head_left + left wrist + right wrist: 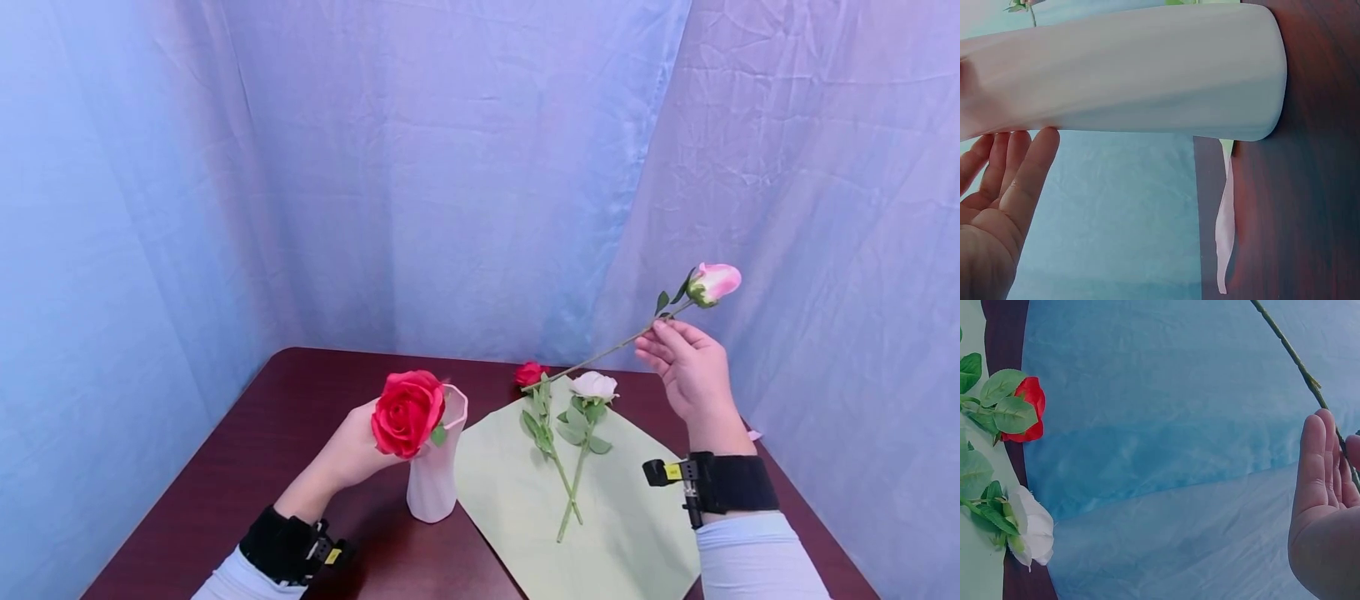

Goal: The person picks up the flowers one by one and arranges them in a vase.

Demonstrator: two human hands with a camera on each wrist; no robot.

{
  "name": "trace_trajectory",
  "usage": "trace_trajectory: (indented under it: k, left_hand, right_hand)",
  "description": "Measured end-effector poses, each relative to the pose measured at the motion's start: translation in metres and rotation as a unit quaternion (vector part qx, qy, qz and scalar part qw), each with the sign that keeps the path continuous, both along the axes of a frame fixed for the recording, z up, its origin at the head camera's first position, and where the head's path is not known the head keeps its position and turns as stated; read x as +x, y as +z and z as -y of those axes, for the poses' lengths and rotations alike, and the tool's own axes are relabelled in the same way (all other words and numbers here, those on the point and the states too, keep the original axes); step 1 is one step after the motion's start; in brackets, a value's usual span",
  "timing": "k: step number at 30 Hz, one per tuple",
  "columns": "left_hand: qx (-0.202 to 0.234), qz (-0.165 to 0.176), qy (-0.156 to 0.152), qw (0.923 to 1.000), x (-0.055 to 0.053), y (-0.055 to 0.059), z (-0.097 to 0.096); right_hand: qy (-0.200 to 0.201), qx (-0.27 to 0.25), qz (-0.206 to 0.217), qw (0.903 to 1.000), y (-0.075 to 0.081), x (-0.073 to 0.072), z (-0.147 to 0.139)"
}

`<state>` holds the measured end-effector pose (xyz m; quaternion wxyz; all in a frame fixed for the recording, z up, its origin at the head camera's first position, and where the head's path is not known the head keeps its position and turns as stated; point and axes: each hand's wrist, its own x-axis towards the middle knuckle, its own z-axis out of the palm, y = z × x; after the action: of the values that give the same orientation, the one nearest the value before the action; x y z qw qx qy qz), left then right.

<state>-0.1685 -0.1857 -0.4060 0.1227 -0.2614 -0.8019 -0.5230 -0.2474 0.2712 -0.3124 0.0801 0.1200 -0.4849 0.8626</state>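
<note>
In the head view my left hand holds the white fluted vase near its top. The left wrist view shows fingertips against the side of the vase. A large red rose stands in the vase, its bloom hiding part of the rim and hand. Raised at the right, my right hand pinches the stem of a pink rosebud below its leaves. The stem slants down to the left, above a second red rose and a white rose lying with stems crossed.
Beneath the lying roses is a pale green sheet on the dark brown table. Light blue curtains hang around the table's back and sides. A narrow pale pink strip lies by the table's edge in the left wrist view.
</note>
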Motion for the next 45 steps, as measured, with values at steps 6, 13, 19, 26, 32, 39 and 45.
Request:
trace_trajectory:
  k: [6,13,19,26,32,39,45]
  left_hand:
    - [0.004,0.017,0.012,0.9998,0.000,-0.002,-0.001]
    - [0.007,0.022,0.012,0.9996,0.002,-0.003,-0.002]
    - [0.014,0.025,0.017,0.9995,0.003,-0.002,0.000]
    - [0.012,0.035,0.019,0.9991,0.003,-0.001,0.002]
    - [0.008,0.038,0.016,0.9991,0.003,-0.002,0.002]
    - [0.006,0.036,0.019,0.9992,0.003,-0.001,0.001]
    - [0.007,0.035,0.017,0.9992,0.003,-0.002,0.000]
  right_hand:
    - [0.002,0.002,-0.012,0.9999,0.007,0.002,0.002]
    - [0.010,-0.003,-0.024,0.9997,0.014,0.003,0.010]
    - [0.018,-0.001,-0.032,0.9993,0.017,0.004,0.020]
    - [0.033,0.000,-0.046,0.9984,0.018,0.002,0.035]
    - [0.038,0.004,-0.054,0.9978,0.021,0.003,0.046]
    - [0.047,0.025,-0.060,0.9968,0.023,0.003,0.056]
    - [0.050,0.046,-0.052,0.9963,0.023,0.002,0.064]
